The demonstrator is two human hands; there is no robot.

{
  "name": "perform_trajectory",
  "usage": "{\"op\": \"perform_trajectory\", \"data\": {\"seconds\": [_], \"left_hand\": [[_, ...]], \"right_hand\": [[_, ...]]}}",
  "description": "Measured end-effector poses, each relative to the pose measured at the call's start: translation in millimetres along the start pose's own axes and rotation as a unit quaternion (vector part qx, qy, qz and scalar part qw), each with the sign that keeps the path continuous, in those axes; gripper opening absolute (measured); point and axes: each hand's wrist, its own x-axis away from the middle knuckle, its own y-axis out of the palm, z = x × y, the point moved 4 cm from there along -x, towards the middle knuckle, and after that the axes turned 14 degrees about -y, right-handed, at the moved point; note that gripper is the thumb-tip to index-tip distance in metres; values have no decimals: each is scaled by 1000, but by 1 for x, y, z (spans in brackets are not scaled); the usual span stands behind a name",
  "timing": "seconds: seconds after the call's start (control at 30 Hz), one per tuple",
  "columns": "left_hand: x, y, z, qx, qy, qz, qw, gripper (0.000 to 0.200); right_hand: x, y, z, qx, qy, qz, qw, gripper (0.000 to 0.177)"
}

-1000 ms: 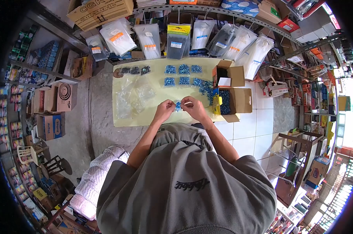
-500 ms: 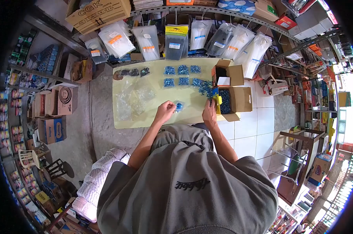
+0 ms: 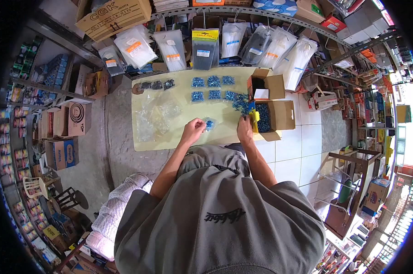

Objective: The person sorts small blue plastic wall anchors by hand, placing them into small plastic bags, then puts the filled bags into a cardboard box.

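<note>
Head view: left hand [image 3: 193, 128] pinches small bag [image 3: 209, 123] at fingertips.

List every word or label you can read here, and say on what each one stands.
"CGK": cardboard box, top left.
Yellow header of the hanging bag: too blurred.
Script on the grey shirt: unreadable.
Labels on the floor boxes: too small.

Crowded shop shelves [image 3: 28, 91] ring a grey concrete floor [image 3: 120, 137] and white tiles [image 3: 302, 146].
</note>
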Motion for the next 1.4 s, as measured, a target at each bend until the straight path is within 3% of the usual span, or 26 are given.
{"op": "perform_trajectory", "data": {"seconds": [0.13,0.3,0.6,1.0,1.33,1.4], "left_hand": [[0,0,-1,6,-4,-1,1000,16],[2,0,2,-2,-11,1,1000,16],[2,-3,0,17,-12,17,1000,16],[0,-3,3,-5,-18,12,1000,15],[-1,-4,3,-4,-15,9,1000,17],[-1,-4,5,-6,-10,8,1000,17]], "right_hand": [[-3,-2,-5,-43,-33,-22,998,21],[-13,4,-16,-116,-141,-25,983,25],[-22,15,-29,-216,-191,2,958,33],[-24,13,-21,-160,-119,-50,979,19],[-20,15,-25,-87,-182,-62,977,18],[-18,8,-27,-118,-171,3,978,19]]}}
